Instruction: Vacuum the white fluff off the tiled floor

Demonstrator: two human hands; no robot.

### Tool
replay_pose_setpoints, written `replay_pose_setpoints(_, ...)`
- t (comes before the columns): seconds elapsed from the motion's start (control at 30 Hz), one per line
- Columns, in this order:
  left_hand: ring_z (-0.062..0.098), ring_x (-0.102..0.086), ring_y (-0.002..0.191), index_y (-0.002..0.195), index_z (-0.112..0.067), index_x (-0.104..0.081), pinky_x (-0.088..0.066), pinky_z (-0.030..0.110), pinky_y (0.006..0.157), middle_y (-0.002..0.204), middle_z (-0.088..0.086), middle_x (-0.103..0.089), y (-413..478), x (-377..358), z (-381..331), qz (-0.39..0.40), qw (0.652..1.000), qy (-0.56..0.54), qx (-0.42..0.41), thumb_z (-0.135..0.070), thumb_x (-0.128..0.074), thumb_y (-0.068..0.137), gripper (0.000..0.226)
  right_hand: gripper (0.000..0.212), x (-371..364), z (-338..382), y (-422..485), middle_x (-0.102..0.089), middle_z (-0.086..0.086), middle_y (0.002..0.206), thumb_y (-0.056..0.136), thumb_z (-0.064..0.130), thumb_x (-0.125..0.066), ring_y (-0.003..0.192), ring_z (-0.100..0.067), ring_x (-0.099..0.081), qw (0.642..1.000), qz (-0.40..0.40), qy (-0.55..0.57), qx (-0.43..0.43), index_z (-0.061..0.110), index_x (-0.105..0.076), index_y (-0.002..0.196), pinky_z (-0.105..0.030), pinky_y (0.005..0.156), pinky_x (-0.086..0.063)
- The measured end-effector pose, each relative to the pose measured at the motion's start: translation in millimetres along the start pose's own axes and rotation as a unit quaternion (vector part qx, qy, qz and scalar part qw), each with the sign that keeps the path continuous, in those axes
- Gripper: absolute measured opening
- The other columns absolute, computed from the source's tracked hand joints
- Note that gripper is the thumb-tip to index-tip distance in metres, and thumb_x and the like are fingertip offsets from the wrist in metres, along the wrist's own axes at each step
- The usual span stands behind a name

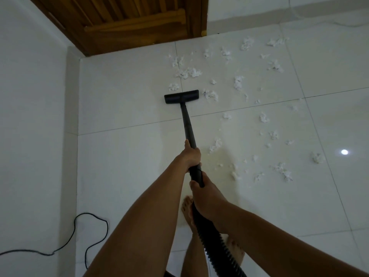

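both hands grip the wand; nozzle mid-sweep, next push toward fluff at twelve o'clock.

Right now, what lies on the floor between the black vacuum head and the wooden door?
In the head view, clumps of white fluff lie just beyond the vacuum head; past them the tiles are bare up to the wooden door.

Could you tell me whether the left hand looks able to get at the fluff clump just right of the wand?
Likely not now: the left hand grips the wand, and the fluff clump lies on the floor below. Nothing blocks the way otherwise.
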State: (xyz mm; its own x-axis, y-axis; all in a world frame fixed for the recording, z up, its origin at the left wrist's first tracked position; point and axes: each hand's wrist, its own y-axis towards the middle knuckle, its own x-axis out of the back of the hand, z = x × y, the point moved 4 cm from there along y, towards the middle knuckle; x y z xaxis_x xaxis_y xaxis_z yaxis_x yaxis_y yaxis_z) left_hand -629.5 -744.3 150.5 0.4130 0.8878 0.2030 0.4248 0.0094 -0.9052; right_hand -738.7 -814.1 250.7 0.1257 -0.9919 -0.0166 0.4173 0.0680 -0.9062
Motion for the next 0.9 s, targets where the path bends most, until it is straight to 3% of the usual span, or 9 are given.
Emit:
replay_pose_setpoints(0.2, 0.015, -0.058, 0.073, 0.160, -0.039, 0.011, -0.056, 0.035, 0.081, 0.107, 0.016, -0.061, 24.1, 33.1, -23.6, 0.005, 1.000, -0.007, 0.000, -0.029, -0.032, 0.108, 0.067, 0.043, -14.2, 37.4, 22.3, -0.054, -0.008, 0.071, 0.110, 0.031, -0.036, 0.024, -0.003, -0.045, 1.000, -0.019, 0.003, -0.001, 0.040, -0.031, 0.152, -0.012, 0.031, -0.037)
replay_pose_setpoints(0.5, 0.015, -0.057, 0.073, 0.160, -0.037, 0.011, -0.056, 0.036, 0.082, 0.106, 0.016, -0.061, 50.0, 59.4, -48.8, 0.002, 1.000, 0.012, -0.013, -0.030, -0.032, 0.109, 0.066, 0.042, -27.5, 68.3, 49.1, -0.057, -0.013, 0.078, 0.109, 0.033, -0.038, 0.042, -0.014, -0.053, 0.999, -0.020, 0.034, -0.021, 0.044, -0.031, 0.149, -0.020, 0.038, -0.046)
replay_pose_setpoints(0.73, 0.018, -0.058, 0.081, 0.160, -0.037, 0.011, -0.057, 0.043, 0.097, 0.128, 0.022, -0.062, 63.4, 70.2, -62.5, 0.000, 1.000, 0.024, -0.019, -0.031, -0.031, 0.109, 0.067, 0.043, -29.2, 83.5, 67.0, -0.059, -0.015, 0.079, 0.109, 0.033, -0.037, 0.047, -0.017, -0.056, 0.999, -0.020, 0.033, -0.014, 0.042, -0.030, 0.150, -0.022, 0.041, -0.048)
replay_pose_setpoints(0.9, 0.018, -0.058, 0.078, 0.160, -0.038, 0.011, -0.057, 0.042, 0.094, 0.102, 0.013, -0.059, 70.9, 73.2, -65.7, -0.004, 1.000, 0.025, -0.017, -0.030, -0.031, 0.108, 0.067, 0.040, -31.0, 87.0, 72.5, -0.057, -0.016, 0.080, 0.109, 0.032, -0.038, 0.051, -0.021, -0.057, 0.999, -0.007, 0.047, -0.017, 0.041, -0.032, 0.148, -0.027, 0.046, -0.051)
